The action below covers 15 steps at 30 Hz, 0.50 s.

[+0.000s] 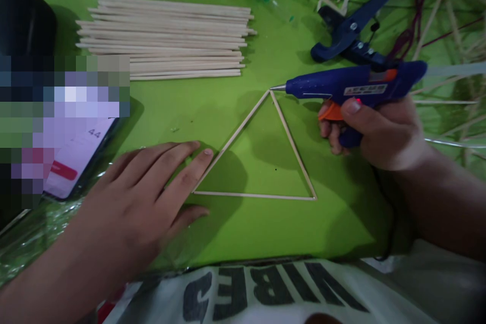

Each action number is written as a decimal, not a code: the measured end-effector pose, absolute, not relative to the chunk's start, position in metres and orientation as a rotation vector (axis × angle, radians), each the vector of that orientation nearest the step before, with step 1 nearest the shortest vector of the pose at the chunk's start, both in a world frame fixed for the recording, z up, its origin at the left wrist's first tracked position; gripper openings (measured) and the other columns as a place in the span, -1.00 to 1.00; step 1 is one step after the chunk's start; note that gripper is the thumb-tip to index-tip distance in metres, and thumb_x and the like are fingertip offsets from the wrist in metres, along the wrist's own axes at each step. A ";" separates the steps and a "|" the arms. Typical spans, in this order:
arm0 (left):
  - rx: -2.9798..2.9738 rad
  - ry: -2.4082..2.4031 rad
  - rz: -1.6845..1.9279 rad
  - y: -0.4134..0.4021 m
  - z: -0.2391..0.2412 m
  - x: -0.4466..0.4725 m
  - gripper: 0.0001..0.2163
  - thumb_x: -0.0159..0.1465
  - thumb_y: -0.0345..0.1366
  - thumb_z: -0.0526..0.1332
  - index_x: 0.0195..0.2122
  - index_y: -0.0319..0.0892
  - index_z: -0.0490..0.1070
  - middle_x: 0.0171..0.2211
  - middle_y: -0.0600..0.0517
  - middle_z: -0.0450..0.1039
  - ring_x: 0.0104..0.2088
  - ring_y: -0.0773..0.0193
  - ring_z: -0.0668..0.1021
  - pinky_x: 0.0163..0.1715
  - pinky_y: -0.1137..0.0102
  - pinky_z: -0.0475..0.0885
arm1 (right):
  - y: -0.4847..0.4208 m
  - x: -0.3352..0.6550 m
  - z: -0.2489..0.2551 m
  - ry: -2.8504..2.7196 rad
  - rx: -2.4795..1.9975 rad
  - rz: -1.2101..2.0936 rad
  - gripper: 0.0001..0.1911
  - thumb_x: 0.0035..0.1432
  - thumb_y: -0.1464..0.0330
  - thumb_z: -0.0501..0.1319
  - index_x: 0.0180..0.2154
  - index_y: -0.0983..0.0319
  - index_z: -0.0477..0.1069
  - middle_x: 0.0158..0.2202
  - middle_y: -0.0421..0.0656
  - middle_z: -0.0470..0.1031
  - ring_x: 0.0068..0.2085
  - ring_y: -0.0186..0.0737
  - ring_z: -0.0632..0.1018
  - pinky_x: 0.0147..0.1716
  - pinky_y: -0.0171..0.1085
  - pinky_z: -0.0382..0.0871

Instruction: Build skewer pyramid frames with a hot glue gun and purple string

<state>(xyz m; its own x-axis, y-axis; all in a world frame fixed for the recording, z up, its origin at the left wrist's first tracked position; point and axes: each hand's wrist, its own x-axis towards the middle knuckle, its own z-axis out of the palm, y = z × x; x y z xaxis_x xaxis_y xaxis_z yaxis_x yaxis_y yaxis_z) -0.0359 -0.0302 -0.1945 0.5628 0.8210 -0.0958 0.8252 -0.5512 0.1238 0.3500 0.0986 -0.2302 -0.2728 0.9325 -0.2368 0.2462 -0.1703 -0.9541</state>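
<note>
Three thin wooden sticks form a triangle [250,195] lying flat on the green table. My right hand [387,129] is wrapped round the handle of a blue hot glue gun [322,82] with an orange trigger. The metal nozzle of the gun meets the triangle's top corner, and a clear glue stick [455,69] sticks out of its back. My left hand [140,197] lies with its fingers stretched out, the index fingertip against the triangle's left stick near the lower left corner. Nothing is held in it.
A bundle of wooden sticks [170,40] lies at the back left. A phone [83,157] is beside my left hand, near a black object [26,20]. Behind the glue gun lies a blue cutter [353,30]. Joined sticks [451,15] and dark red string fill the right side.
</note>
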 end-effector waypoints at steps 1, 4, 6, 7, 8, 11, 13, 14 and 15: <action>2.617 1.410 -0.053 -0.031 -0.194 -0.036 -0.38 0.60 0.01 0.19 0.63 0.01 0.24 0.47 -0.11 0.55 0.39 -0.19 0.61 0.24 -0.11 0.58 | 0.099 0.349 -0.230 -1.501 -1.371 1.486 -0.46 0.28 -0.13 0.59 -0.29 0.22 0.66 -0.47 -0.16 0.62 -0.68 -0.26 0.52 -0.81 -0.31 0.34; 2.551 1.442 -0.091 -0.033 -0.194 -0.036 -0.30 0.58 0.07 0.19 0.69 0.16 0.11 0.50 -0.05 0.52 0.43 -0.18 0.58 0.28 -0.14 0.58 | 0.099 0.347 -0.228 -1.491 -1.341 1.491 -0.47 0.27 -0.10 0.60 -0.24 0.25 0.70 -0.46 -0.14 0.63 -0.68 -0.27 0.52 -0.81 -0.32 0.29; 2.533 1.454 -0.099 -0.034 -0.194 -0.036 -0.27 0.57 0.10 0.18 0.71 0.18 0.05 0.51 -0.04 0.51 0.44 -0.18 0.58 0.30 -0.18 0.57 | 0.099 0.346 -0.227 -1.485 -1.321 1.506 -0.49 0.26 -0.08 0.62 -0.24 0.25 0.70 -0.48 -0.15 0.62 -0.69 -0.26 0.52 -0.81 -0.33 0.28; 2.531 1.455 -0.100 -0.034 -0.195 -0.036 -0.26 0.58 0.11 0.17 0.72 0.18 0.04 0.51 -0.04 0.51 0.43 -0.19 0.58 0.31 -0.19 0.56 | 0.099 0.346 -0.227 -1.484 -1.321 1.511 -0.50 0.26 -0.07 0.62 -0.25 0.25 0.70 -0.49 -0.15 0.61 -0.69 -0.25 0.53 -0.80 -0.33 0.29; 2.532 1.453 -0.102 -0.034 -0.195 -0.036 -0.26 0.58 0.11 0.16 0.72 0.16 0.04 0.51 -0.05 0.50 0.43 -0.20 0.58 0.31 -0.20 0.56 | 0.099 0.346 -0.227 -1.485 -1.331 1.512 -0.50 0.26 -0.07 0.62 -0.27 0.25 0.70 -0.50 -0.16 0.61 -0.68 -0.25 0.53 -0.80 -0.32 0.31; 2.583 1.432 -0.095 -0.034 -0.196 -0.037 -0.28 0.60 0.09 0.16 0.71 0.05 0.10 0.51 -0.09 0.51 0.42 -0.22 0.58 0.29 -0.20 0.56 | 0.099 0.348 -0.226 -1.473 -1.367 1.515 -0.48 0.24 -0.09 0.63 -0.30 0.24 0.69 -0.49 -0.15 0.62 -0.68 -0.23 0.55 -0.79 -0.32 0.34; 2.614 1.416 -0.086 -0.034 -0.196 -0.038 -0.29 0.61 0.07 0.16 0.71 0.01 0.11 0.49 -0.09 0.52 0.41 -0.21 0.59 0.27 -0.19 0.57 | 0.098 0.348 -0.226 -1.455 -1.373 1.524 -0.48 0.22 -0.09 0.64 -0.29 0.23 0.68 -0.47 -0.16 0.63 -0.67 -0.23 0.55 -0.79 -0.31 0.36; 2.608 1.419 -0.089 -0.034 -0.197 -0.038 -0.29 0.61 0.07 0.16 0.72 0.04 0.09 0.49 -0.08 0.52 0.41 -0.20 0.59 0.28 -0.18 0.56 | 0.098 0.348 -0.226 -1.446 -1.374 1.527 -0.49 0.21 -0.09 0.64 -0.28 0.22 0.68 -0.47 -0.17 0.64 -0.67 -0.23 0.55 -0.79 -0.30 0.37; 2.589 1.431 -0.093 -0.035 -0.197 -0.039 -0.27 0.60 0.10 0.14 0.73 0.08 0.05 0.50 -0.06 0.51 0.42 -0.20 0.59 0.30 -0.18 0.55 | 0.098 0.348 -0.226 -1.440 -1.378 1.531 -0.49 0.20 -0.09 0.65 -0.28 0.22 0.68 -0.46 -0.18 0.64 -0.67 -0.23 0.55 -0.79 -0.30 0.38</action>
